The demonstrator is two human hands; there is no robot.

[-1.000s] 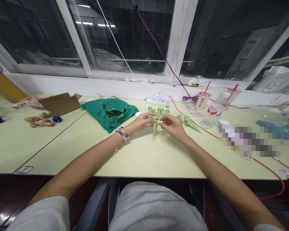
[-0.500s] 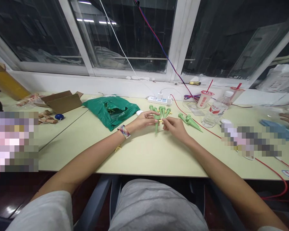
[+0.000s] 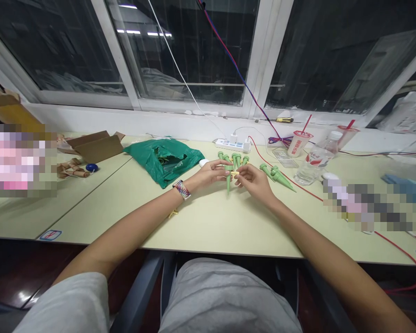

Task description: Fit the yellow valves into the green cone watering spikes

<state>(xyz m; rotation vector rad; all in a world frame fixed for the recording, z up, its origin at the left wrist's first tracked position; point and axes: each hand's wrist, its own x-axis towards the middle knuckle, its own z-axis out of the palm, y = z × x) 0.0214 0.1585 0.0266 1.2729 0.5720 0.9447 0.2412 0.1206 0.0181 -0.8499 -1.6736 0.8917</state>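
My left hand (image 3: pixel 211 172) pinches the top of a green cone-shaped spike (image 3: pixel 228 183), tip pointing down toward the table. My right hand (image 3: pixel 254 179) meets it from the right, fingers pinched on a small yellow piece (image 3: pixel 235 173) at the spike's head. Several more green spikes (image 3: pixel 234 159) stand upright just behind my hands. Others (image 3: pixel 277 175) lie flat to the right. A beaded band is on my left wrist. One small yellow piece (image 3: pixel 173 213) lies on the table under my left forearm.
A green plastic bag (image 3: pixel 164 158) lies left of my hands. Behind are a white power strip (image 3: pixel 234 145), a red cable (image 3: pixel 300 187), a paper cup (image 3: pixel 296 144) and a water bottle (image 3: pixel 314 159). An open cardboard box (image 3: pixel 97 145) sits far left.
The camera has drifted slightly, so everything sits a little further right in view. My hands stay together on the spike. The other person's hand at the far right edge is gone from view.
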